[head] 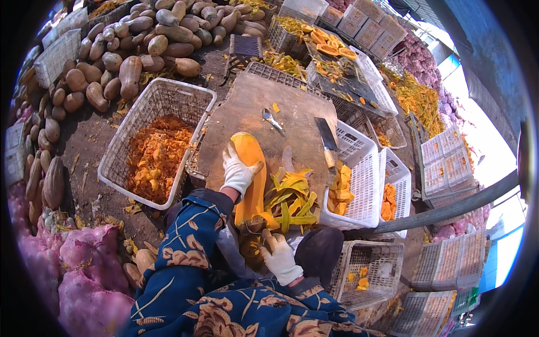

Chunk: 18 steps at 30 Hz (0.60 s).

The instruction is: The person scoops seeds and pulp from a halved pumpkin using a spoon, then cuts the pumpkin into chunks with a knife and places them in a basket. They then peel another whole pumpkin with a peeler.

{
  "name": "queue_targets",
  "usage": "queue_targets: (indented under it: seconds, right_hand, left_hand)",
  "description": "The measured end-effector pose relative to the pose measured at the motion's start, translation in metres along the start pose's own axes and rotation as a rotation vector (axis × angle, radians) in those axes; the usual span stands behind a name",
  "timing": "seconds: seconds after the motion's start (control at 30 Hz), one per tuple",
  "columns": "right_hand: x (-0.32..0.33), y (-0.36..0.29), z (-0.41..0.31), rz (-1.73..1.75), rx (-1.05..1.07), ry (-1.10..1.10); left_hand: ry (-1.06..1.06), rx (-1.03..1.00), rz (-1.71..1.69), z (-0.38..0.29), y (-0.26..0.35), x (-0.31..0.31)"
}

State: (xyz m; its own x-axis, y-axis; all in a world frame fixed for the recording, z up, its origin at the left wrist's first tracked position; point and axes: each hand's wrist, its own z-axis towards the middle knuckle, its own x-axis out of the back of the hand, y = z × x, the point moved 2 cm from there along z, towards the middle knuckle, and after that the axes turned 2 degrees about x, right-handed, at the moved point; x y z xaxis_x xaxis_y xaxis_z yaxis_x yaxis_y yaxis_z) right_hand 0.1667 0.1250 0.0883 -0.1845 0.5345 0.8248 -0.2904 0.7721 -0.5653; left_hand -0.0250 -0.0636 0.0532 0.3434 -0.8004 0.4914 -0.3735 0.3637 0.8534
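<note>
A butternut-type squash [249, 206], largely peeled to orange flesh, lies lengthwise on a worn wooden board [236, 109]. My left hand [239, 170], in a white glove, grips its upper part. My right hand [278, 256], also gloved, is at the squash's near end, below the board's front edge, with curled fingers. A thin dark edge shows by its fingertips, but whether it holds a tool is unclear. Yellow-green peel strips [294, 204] are heaped right of the squash. Farther up the board lie a metal spoon [271, 119] and a cleaver [325, 134] with a wooden handle.
A crate [108, 166] of orange pulp stands left of the board. To the right, a white crate [358, 177] holds cut squash pieces. A metal bar [454, 204] crosses at right. Whole squashes [130, 73] are piled at far left, above pink mesh sacks [90, 278].
</note>
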Motion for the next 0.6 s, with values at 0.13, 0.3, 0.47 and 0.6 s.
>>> queue_targets:
  seconds: [0.13, 0.3, 0.47, 0.6]
  right_hand:
    - [0.005, -0.004, -0.008, -0.004, -0.013, 0.023]
    - [0.013, -0.013, -0.052, -0.064, -0.096, -0.143]
    - [0.039, 0.0, -0.036, 0.016, 0.012, 0.111]
    - [0.046, 0.003, 0.022, 0.015, 0.055, 0.159]
  left_hand:
    - [0.026, 0.014, -0.032, -0.003, -0.002, -0.001]
    - [0.07, 0.007, -0.047, 0.002, -0.003, -0.003]
    - [0.07, -0.035, -0.069, -0.013, -0.014, -0.003]
    - [-0.045, 0.001, -0.032, -0.068, -0.044, 0.005]
